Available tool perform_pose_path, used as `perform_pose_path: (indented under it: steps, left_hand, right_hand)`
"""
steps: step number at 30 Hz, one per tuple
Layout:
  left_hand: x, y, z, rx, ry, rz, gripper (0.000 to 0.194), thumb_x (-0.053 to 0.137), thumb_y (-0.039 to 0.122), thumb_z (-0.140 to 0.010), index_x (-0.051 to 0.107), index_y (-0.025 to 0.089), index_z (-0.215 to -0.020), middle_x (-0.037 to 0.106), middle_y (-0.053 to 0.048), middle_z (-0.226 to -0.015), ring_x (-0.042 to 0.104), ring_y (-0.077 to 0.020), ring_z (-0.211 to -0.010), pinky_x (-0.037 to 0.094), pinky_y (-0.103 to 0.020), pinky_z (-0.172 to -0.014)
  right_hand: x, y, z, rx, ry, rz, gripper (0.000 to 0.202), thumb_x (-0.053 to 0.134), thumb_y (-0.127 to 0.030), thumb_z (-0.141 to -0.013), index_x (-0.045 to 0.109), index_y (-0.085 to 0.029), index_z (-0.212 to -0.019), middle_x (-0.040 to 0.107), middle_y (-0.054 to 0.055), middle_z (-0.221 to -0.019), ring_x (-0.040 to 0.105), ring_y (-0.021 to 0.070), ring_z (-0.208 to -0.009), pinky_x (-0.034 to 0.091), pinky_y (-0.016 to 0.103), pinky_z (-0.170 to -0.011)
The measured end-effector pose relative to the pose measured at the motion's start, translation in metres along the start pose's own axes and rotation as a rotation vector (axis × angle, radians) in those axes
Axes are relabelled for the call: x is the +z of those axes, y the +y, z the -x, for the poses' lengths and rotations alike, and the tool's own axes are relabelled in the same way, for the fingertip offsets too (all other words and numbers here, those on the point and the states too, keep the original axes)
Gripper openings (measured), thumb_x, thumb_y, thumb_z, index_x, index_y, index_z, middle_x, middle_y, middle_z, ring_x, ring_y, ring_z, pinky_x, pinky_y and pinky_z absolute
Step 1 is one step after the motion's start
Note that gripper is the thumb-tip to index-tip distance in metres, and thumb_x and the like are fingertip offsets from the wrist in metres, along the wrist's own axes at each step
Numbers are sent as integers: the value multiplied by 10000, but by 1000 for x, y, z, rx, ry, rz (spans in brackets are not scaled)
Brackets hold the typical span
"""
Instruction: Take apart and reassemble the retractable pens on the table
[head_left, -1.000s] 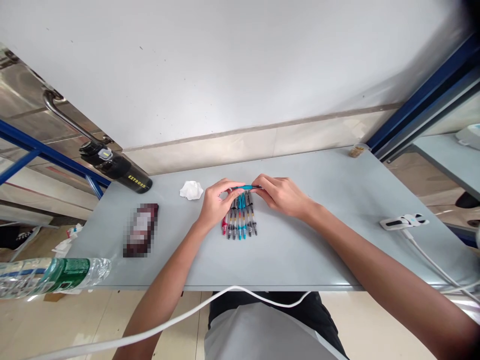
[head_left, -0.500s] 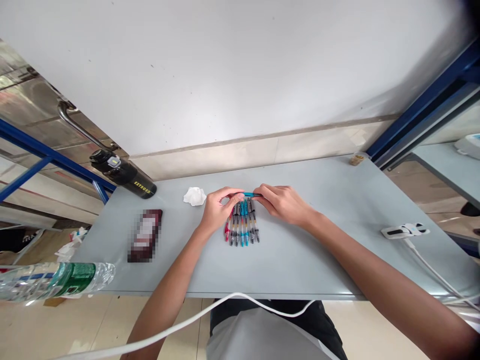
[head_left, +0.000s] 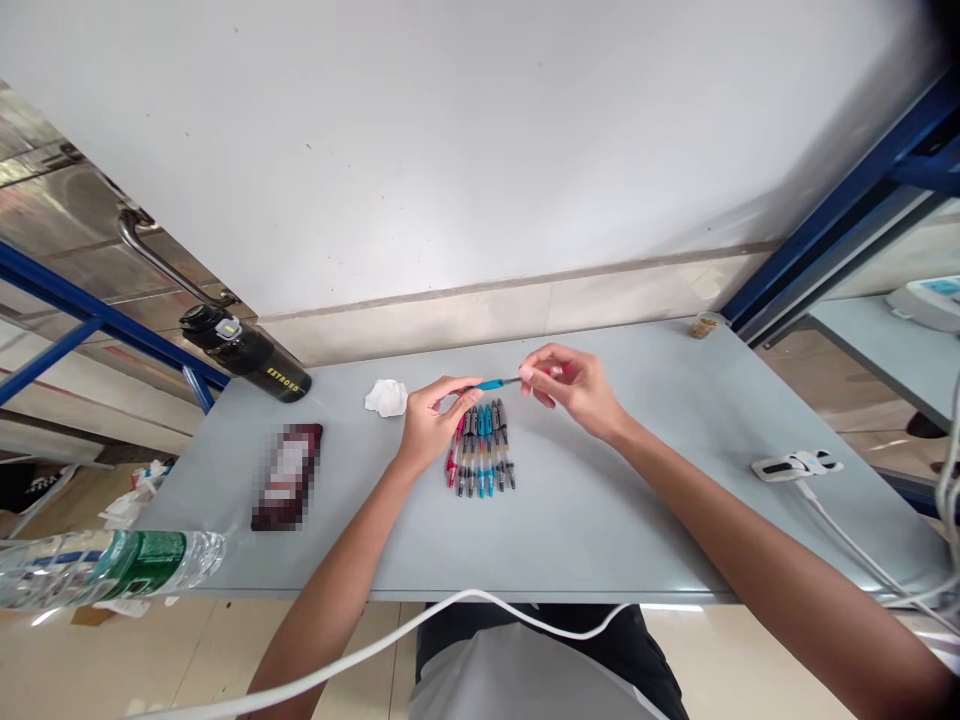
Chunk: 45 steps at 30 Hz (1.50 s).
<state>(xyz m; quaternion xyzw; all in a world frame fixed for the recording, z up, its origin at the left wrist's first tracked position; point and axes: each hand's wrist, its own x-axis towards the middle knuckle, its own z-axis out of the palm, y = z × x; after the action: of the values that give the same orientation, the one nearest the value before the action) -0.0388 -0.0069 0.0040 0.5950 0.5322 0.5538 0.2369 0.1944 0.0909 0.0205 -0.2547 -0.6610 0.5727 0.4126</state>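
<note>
In the head view, the left hand [head_left: 431,425] pinches a slim bright-blue plastic pen part [head_left: 491,384] between thumb and fingers, above the middle of the grey rectangular table [head_left: 637,540], between its near and far edges; the right hand [head_left: 574,390] has thumb and forefinger together at the part's thin dark end, the other fingers loosely curled; whether they grip that end or only meet it is too small to tell. The part's long axis runs side to side, roughly along the near edge, the thin end pointing right and tipped slightly towards the far edge; holding it near its ends probably steadies it and leaves the blue middle bare.

Just below lies a row of clear-barrelled pens with red, grey and blue ends [head_left: 480,450]; their long axes run between near and far edges, slightly fanned, solid-coloured parts farther off; such a close row likely keeps them within easy reach. A crumpled white tissue [head_left: 388,397] rests beside the left hand; a black cylindrical bottle [head_left: 247,352] stands by the far left corner.
</note>
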Motion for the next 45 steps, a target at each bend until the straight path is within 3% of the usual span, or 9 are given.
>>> perform_pose_path:
  steps: [3,7,10,14,18,24,37,42,45]
  left_hand:
    - [1,2,1,-16,-38,-6,272,813,483,-983,868,247,-1106,854,-73,-1069,797,-237,-979,632,-399,-942]
    - [2,4,1,-27,-37,-20,296,718,491,-1055,844,234,-1132,848,-75,-1049,796,-225,-1014,618,-381,-978]
    - [0,-1,-1,-61,22,-24,349,671,530,-1076,826,221,-1128,835,-79,-1018,793,-221,-1008,618,-369,-966]
    - [-1,-9,-5,-99,81,-39,405,648,580,-1076,809,211,-1122,823,-84,-1006,792,-224,-1002,613,-360,-954]
    - [-1,-13,-6,-101,78,-71,402,649,584,-1074,799,212,-1108,824,-87,-1037,791,-225,-1015,600,-349,-942]
    - [0,-16,-5,-91,56,-96,386,642,572,-1080,791,217,-1109,824,-82,-1047,786,-221,-1018,585,-345,-939]
    - [-3,-21,-7,-35,7,-200,351,593,525,-1114,767,221,-1114,819,-78,-1115,773,-215,-1044,557,-334,-907]
    - [-8,-29,-7,23,-124,-461,250,551,387,-1133,745,232,-1114,797,-80,-1110,722,-241,-1058,549,-377,-931]
    - [-9,-32,-6,27,-174,-521,220,545,335,-1130,729,229,-1074,782,-75,-1073,705,-246,-1029,544,-384,-941]
  right_hand:
    - [-2,-4,-8,45,153,-298,409,866,-607,-909,697,-241,-844,657,10,-852,503,129,-657,454,296,-582]
    - [-9,-4,-15,134,248,-469,471,862,-662,-891,634,-252,-856,656,12,-979,649,172,-933,595,329,-815]
    - [-15,-3,-18,211,272,-564,494,837,-688,-904,584,-264,-899,584,-18,-865,623,167,-833,614,365,-822]
    - [-25,-1,-19,237,278,-601,513,773,-708,-938,520,-268,-864,303,-79,-673,306,129,-558,425,275,-497]
    - [-36,2,-18,233,210,-589,584,684,-666,-985,359,-257,-724,183,-81,-637,146,116,-520,224,258,-397]
    - [-44,0,-15,207,256,-620,573,563,-547,-959,172,-254,-660,146,-52,-552,129,127,-472,189,308,-386]
    - [-38,-8,-11,204,290,-656,563,576,-553,-936,168,-262,-681,116,-44,-568,66,152,-531,143,342,-442]
    - [-26,-14,-12,109,187,-662,654,588,-719,-943,212,-256,-672,182,-29,-623,208,175,-598,332,354,-544]
    - [-17,-6,-12,37,71,-527,618,540,-663,-985,224,-256,-643,222,-7,-626,312,207,-644,381,392,-658]
